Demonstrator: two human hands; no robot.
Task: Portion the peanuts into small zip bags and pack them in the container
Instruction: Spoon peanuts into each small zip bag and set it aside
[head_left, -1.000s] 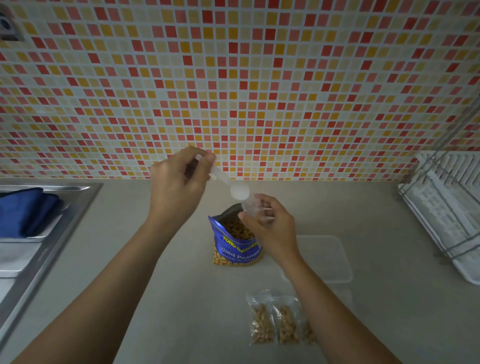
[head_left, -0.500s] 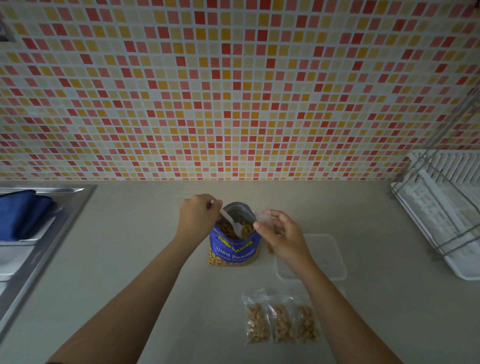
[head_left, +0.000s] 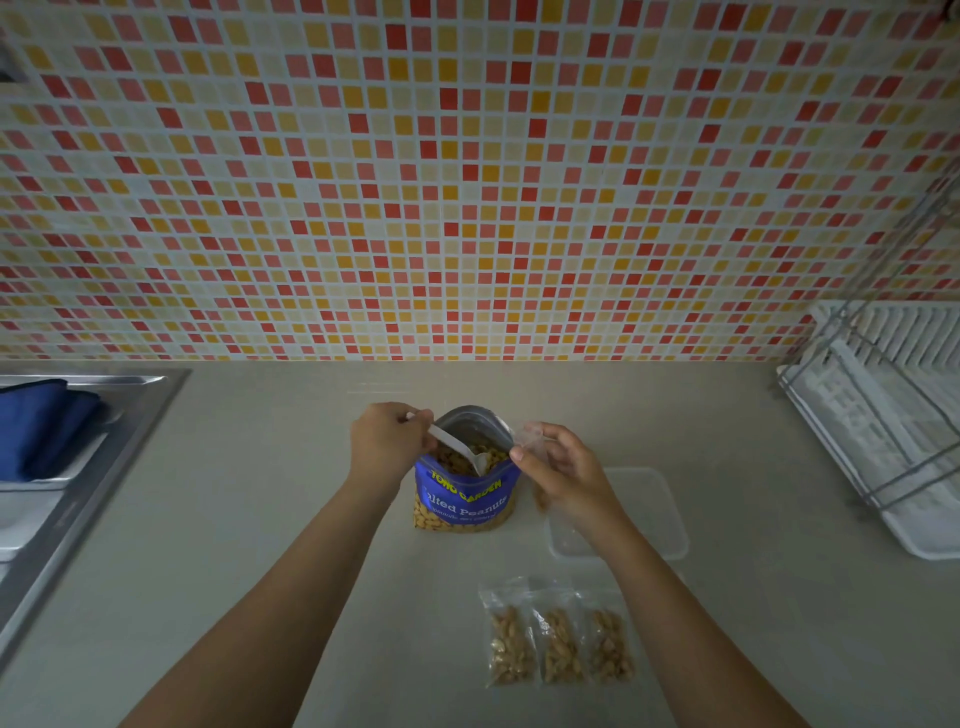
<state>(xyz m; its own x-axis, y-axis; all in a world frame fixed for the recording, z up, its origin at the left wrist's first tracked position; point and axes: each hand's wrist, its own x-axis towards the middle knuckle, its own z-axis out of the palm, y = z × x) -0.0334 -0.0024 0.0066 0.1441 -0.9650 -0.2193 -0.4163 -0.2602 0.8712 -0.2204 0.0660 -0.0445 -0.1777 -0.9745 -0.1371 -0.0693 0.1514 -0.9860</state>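
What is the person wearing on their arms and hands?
Nothing that shows. The left hand and right hand are bare, without gloves. The left forearm and right forearm are bare too: no sleeve comes into view, and no watch or bracelet shows on either wrist.

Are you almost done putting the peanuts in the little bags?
Partway. Done: three filled little bags lie on the counter. In hand: the left hand dips a white spoon into the blue peanut bag, while the right hand holds a fourth little bag beside it. Left: fill and seal that one, then pack the bags into the clear container, which shows no bags inside yet.
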